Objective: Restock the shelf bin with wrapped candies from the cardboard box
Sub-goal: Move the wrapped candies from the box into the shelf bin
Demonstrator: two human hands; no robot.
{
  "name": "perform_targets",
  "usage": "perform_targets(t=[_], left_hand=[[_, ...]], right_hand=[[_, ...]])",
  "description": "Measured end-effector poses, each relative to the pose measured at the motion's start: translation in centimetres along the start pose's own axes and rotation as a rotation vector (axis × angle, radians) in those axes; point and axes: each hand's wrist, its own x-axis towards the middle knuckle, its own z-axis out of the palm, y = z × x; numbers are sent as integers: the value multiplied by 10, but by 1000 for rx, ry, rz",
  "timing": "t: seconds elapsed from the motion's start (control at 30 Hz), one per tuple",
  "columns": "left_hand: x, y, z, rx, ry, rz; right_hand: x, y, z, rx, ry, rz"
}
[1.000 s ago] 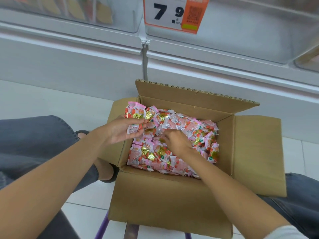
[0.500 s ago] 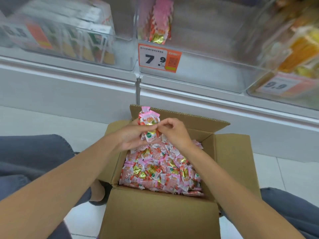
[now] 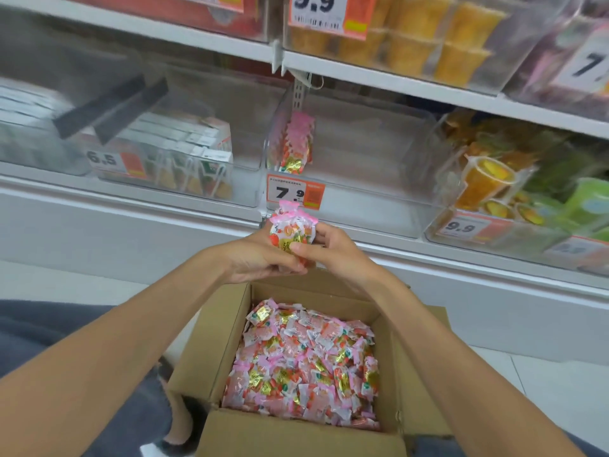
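Observation:
Both hands hold a small stack of pink wrapped candies (image 3: 291, 230) above the far edge of the open cardboard box (image 3: 211, 338). My left hand (image 3: 260, 258) cups the stack from below and the left; my right hand (image 3: 329, 250) pinches it from the right. Loose pink, red and gold candies (image 3: 306, 361) fill the box. Straight ahead, a clear shelf bin (image 3: 356, 179) with a 7.9 price tag (image 3: 295, 192) holds a short upright row of the same candies (image 3: 295, 143) against its left wall.
Neighbouring clear bins hold boxed sweets (image 3: 184, 156) on the left and yellow and green jelly cups (image 3: 514, 186) on the right. An upper shelf (image 3: 379, 74) overhangs the bins. My knees in grey trousers (image 3: 39, 328) flank the box on a white tiled floor.
Both hands left the candies in the box, gathered a stack and lifted it toward the bin. The view tilted up, bringing the shelf bins into sight.

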Motion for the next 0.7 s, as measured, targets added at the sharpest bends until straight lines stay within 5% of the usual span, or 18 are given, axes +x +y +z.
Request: perform_targets(t=[0.3, 0.47, 0.7], left_hand=[[-4, 31, 6, 138, -83, 30], [12, 44, -4, 40, -26, 68], [24, 91, -64, 569, 555, 340]], right_hand=[[0, -33, -18, 56, -120, -11], [15, -46, -27, 47, -32, -33], [80, -65, -93, 296, 356, -14]])
